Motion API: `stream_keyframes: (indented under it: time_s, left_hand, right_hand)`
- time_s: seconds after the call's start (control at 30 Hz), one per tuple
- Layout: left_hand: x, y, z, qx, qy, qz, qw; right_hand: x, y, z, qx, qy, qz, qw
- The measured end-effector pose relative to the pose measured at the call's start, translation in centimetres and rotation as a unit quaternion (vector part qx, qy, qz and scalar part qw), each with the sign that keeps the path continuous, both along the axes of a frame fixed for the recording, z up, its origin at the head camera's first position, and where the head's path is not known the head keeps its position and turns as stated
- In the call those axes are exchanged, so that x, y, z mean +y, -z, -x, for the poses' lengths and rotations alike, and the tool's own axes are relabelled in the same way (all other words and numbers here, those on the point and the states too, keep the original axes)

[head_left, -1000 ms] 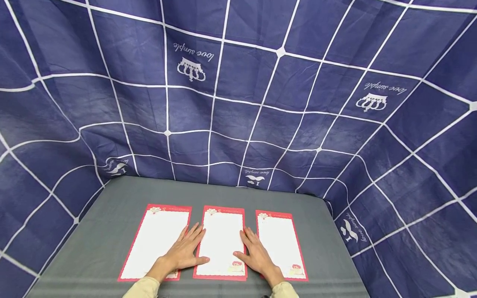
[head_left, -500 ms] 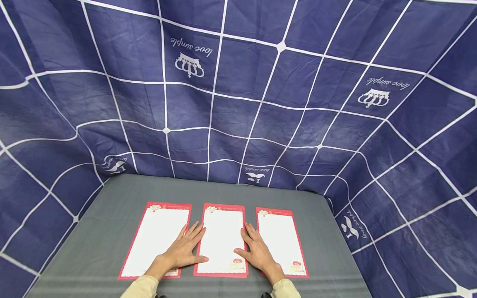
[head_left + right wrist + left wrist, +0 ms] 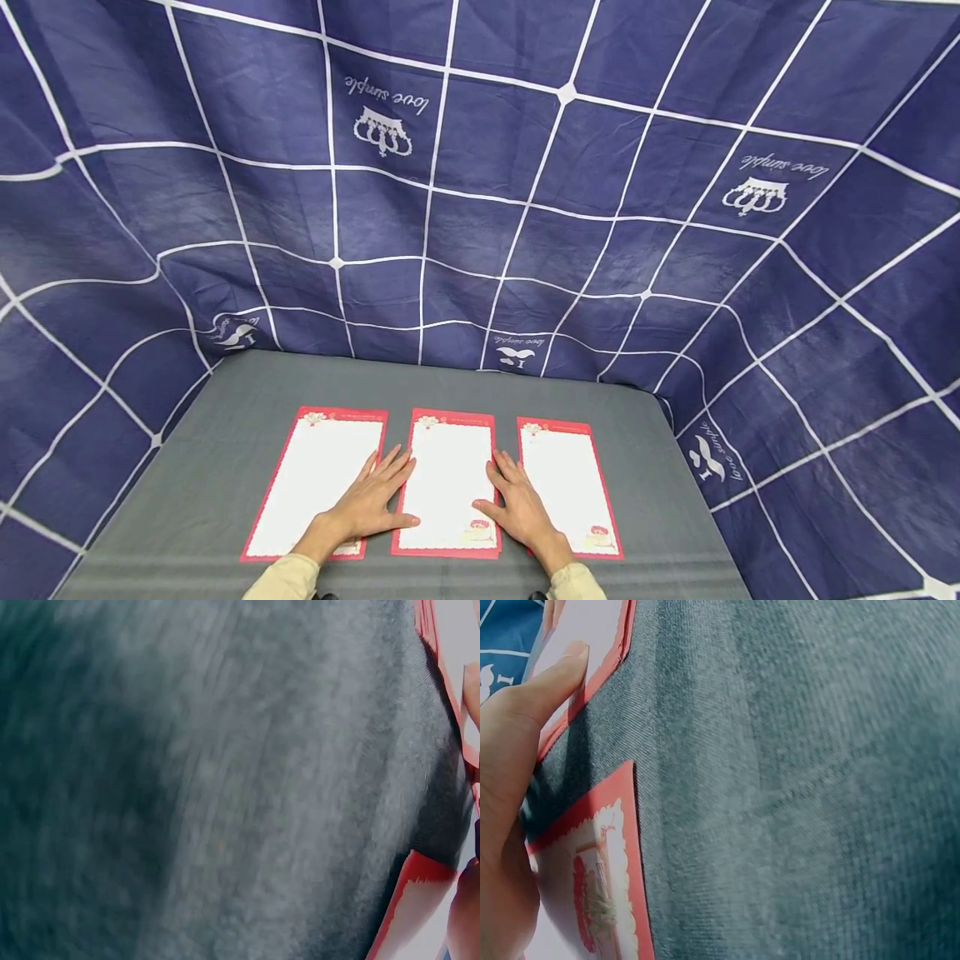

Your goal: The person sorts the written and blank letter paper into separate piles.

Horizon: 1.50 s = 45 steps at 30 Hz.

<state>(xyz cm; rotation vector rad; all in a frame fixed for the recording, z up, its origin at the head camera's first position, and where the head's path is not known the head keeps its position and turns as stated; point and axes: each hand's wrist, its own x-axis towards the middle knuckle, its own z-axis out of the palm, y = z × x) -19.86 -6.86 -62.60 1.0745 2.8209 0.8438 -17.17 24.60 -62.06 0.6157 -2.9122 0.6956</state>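
Observation:
Three portrait sheets of red-bordered letter paper lie in a row: the left sheet (image 3: 315, 483), the middle sheet (image 3: 446, 483) and the right sheet (image 3: 566, 479). Layered red edges show under the middle one (image 3: 427, 622) in the right wrist view. My left hand (image 3: 366, 504) lies palm down across the gap between left and middle sheets, its thumb on the middle one. Mirroring it, my right hand (image 3: 522, 510) has its fingertips along the middle sheet's right edge and its thumb on the paper. Both hands have spread, fairly straight fingers and grip nothing.
Grey cloth covers the table (image 3: 637, 467). A blue curtain (image 3: 480, 208) with white grid lines stands behind it and along both sides. Pale sleeves (image 3: 285, 578) cover the forearms at the front edge.
The head view has tilted slightly, so the sheets sit a little higher in the picture. Both hands stay in the same place on the paper.

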Motion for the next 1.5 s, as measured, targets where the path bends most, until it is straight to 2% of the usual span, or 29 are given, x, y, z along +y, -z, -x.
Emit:
stream_keyframes:
  time_s: [0.13, 0.27, 0.5, 0.83, 0.93, 1.07, 1.13, 1.2, 1.3, 1.33, 1.4, 1.5]
  left_hand:
    - [0.1, -0.1, 0.0, 0.000, 0.001, 0.005, 1.0000]
    - [0.2, 0.1, 0.0, 0.015, 0.000, 0.003, 0.9999]
    - [0.4, 0.2, -0.1, 0.041, -0.018, -0.028, 0.9986]
    - [1.0, 0.2, -0.6, 0.054, -0.066, -0.046, 0.9953]
    - [1.1, 0.0, -0.7, 0.057, -0.083, -0.045, 0.9939]
    - [1.3, -0.4, -0.8, 0.051, -0.096, -0.037, 0.9933]
    - [1.5, -0.6, -0.9, 0.031, -0.105, -0.044, 0.9931]
    - [1.7, -0.9, -1.1, -0.001, -0.110, -0.063, 0.9919]
    - [2.0, -1.4, -1.3, -0.085, -0.103, -0.115, 0.9843]
    - [2.1, -1.6, -1.5, -0.118, -0.098, -0.136, 0.9788]
    - [2.2, -2.0, -1.7, -0.185, -0.093, -0.182, 0.9613]
    - [2.4, -2.6, -2.1, -0.265, -0.109, -0.247, 0.9258]
  right_hand:
    - [0.1, 0.2, -0.2, 0.009, 0.000, 0.003, 1.000]
    - [0.1, 0.3, -0.3, 0.019, 0.003, 0.006, 1.000]
    - [0.0, 0.4, -0.2, 0.028, 0.013, 0.007, 0.999]
    - [-0.2, 0.7, 0.0, 0.107, 0.033, -0.002, 0.994]
    - [-0.4, 0.7, 0.0, 0.103, 0.046, 0.017, 0.993]
    - [-0.7, 0.6, -0.1, 0.056, 0.068, 0.083, 0.993]
    - [-1.0, 0.6, -0.2, 0.024, 0.085, 0.125, 0.988]
    - [-1.4, 0.4, -0.2, -0.010, 0.102, 0.179, 0.978]
    - [-1.8, 0.0, -0.4, -0.061, 0.133, 0.251, 0.957]
    - [-1.9, -0.2, -0.5, -0.081, 0.144, 0.276, 0.947]
    - [-2.0, -0.6, -0.6, -0.119, 0.165, 0.318, 0.926]
    - [-2.1, -1.0, -0.9, -0.156, 0.196, 0.357, 0.900]
